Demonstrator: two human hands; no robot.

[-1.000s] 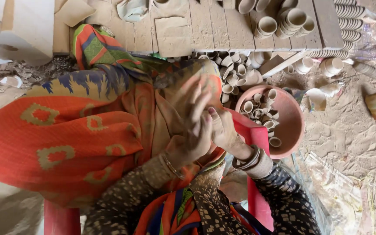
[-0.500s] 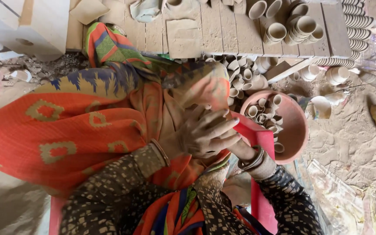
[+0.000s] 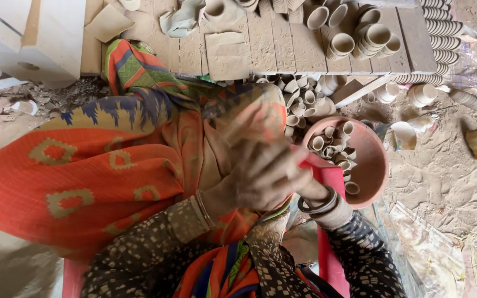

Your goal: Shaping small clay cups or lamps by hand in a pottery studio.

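Observation:
My left hand (image 3: 258, 176) is closed over my right hand (image 3: 309, 189) in front of my chest, above my lap. The left fingers wrap round the right ones, and motion blur hides whatever lies between the palms. Dark bangles (image 3: 320, 203) ring my right wrist. Both forearms wear dark speckled sleeves. Just right of the hands stands a pink clay bowl (image 3: 379, 165) with several small unfired clay cups (image 3: 332, 144) in it.
An orange patterned cloth (image 3: 84, 171) covers my lap at left. A wooden plank board (image 3: 282, 44) at the top carries stacked clay cups (image 3: 368, 36). More cups (image 3: 305, 94) are piled below it. A red seat edge (image 3: 332, 176) and sandy ground (image 3: 448, 182) lie to the right.
My hands have drawn closer together, and the left fingers, spread before, are now folded over the right hand. The view has shifted slightly.

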